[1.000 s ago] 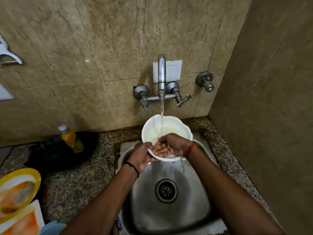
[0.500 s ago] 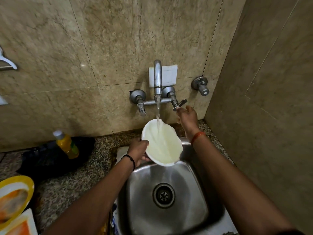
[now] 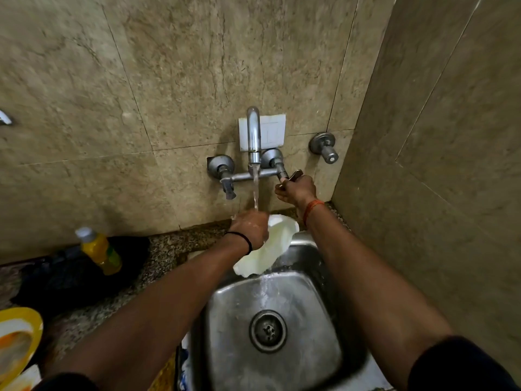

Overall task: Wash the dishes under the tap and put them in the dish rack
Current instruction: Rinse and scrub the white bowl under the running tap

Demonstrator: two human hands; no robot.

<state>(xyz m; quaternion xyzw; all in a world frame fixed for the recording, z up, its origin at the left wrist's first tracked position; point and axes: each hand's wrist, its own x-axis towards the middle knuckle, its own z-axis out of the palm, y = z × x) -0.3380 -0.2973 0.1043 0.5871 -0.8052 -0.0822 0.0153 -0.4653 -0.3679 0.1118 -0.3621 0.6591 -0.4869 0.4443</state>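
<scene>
We see the white bowl (image 3: 275, 244) held tilted over the back edge of the steel sink (image 3: 270, 328), just below the tap (image 3: 253, 136). The left hand (image 3: 251, 228) grips the bowl's rim, and the running water falls on this hand. The right hand (image 3: 296, 190) is closed around the tap's right handle (image 3: 291, 176), right of the tap. A yellow bottle (image 3: 100, 251) stands far left of the tap.

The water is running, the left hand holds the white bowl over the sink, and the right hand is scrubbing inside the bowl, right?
Almost. In the head view the right hand is not scrubbing inside the bowl; it is up at the wall, gripping the tap handle. The rest is right: water runs from the tap, and the left hand holds the white bowl over the sink.
</scene>
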